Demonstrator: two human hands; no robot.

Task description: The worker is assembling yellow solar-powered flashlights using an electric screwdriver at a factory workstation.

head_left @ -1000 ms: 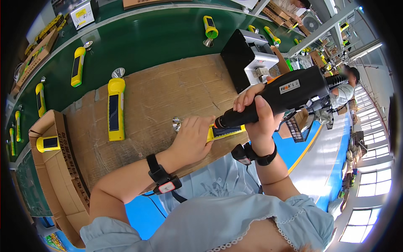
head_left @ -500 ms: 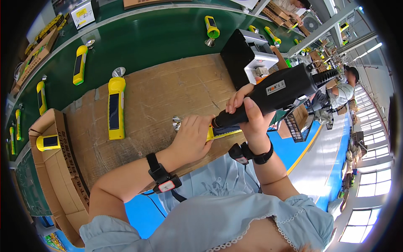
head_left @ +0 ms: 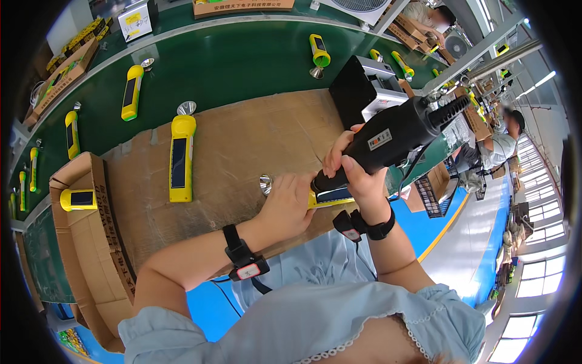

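Observation:
In my right hand (head_left: pixel 359 176) is a black electric screwdriver (head_left: pixel 389 134), fingers wrapped round its front part and the rear pointing up to the right. Its tip comes down beside my left hand (head_left: pixel 285 205), which is closed over one end of a yellow flashlight (head_left: pixel 334 198) with a dark solar panel. That flashlight lies on the cardboard sheet near its front edge, partly covered by my hands. A shiny reflector cup (head_left: pixel 265 184) sits just left of my left fingers. Further left on the cardboard lies another yellow flashlight (head_left: pixel 181 159), with a reflector (head_left: pixel 187 108) at its top.
An open carton (head_left: pixel 91 255) at left holds one flashlight (head_left: pixel 79 199). Several flashlights with reflectors lie along the green bench (head_left: pixel 230 67). A black-and-silver machine (head_left: pixel 370 88) stands behind the screwdriver. Black crates (head_left: pixel 439 188) are at right; two people sit further off.
The view has shifted, so the bench appears a little lower and further right. The screwdriver's rear end has swung slightly left; both hands keep their holds.

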